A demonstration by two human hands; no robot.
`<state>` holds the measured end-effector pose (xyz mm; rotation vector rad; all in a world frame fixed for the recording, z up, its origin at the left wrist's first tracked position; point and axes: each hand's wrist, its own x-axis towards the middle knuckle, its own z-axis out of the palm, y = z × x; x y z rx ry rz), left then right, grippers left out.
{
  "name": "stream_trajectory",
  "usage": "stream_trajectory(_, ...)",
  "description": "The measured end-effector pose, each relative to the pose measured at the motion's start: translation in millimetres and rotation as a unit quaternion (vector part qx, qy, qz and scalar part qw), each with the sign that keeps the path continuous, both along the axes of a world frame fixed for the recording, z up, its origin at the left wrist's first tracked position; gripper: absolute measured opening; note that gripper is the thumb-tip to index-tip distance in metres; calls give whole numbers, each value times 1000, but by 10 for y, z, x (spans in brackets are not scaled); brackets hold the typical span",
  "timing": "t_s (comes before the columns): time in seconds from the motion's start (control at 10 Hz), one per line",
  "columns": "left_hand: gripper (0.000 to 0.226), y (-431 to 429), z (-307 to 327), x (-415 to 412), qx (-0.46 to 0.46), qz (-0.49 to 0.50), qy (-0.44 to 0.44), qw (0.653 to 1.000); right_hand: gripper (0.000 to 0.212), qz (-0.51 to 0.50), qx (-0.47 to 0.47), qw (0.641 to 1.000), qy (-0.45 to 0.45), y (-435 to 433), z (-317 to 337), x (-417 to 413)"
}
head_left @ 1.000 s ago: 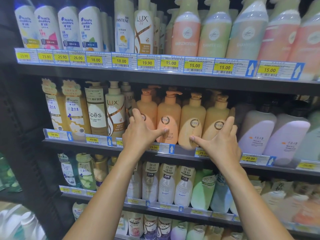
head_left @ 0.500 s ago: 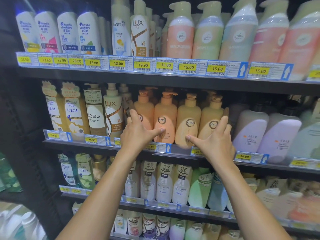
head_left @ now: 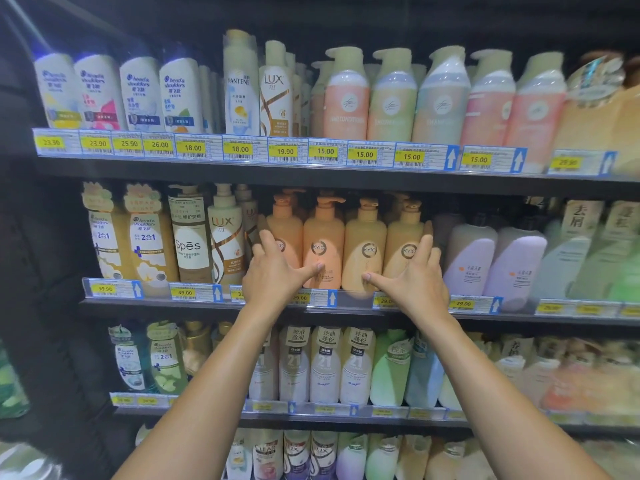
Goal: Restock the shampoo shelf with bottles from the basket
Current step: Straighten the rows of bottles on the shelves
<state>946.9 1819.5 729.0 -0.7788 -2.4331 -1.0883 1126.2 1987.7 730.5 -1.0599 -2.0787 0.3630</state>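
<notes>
Both hands lie spread and straight-fingered against the row of four orange pump bottles (head_left: pixel 363 244) on the middle shelf (head_left: pixel 346 311), gripping nothing. The left hand (head_left: pixel 273 275) covers the leftmost bottle and the right hand (head_left: pixel 417 277) flanks the rightmost, thumbs reaching inward. The step looks like squaring the row — best done with even pressure from both sides, low on the bodies, so none tips. Room is tight: the Lux bottle (head_left: pixel 227 237) stands just beside on the left, the lilac bottles (head_left: pixel 471 258) on the right, and the pump heads sit close under the upper shelf (head_left: pixel 311 176). The basket is out of view.
</notes>
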Motion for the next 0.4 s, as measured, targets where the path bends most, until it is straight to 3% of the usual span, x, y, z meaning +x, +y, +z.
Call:
stream_trajectory(0.2, 101, -118, 44, -6, 9, -44, 20, 999, 142, 1, -7, 999, -52, -104, 149, 152)
stream_trajectory(0.4, 111, -277, 65, 15, -5, -90, 65, 994, 145, -12, 1, 996, -87, -329, 239, 322)
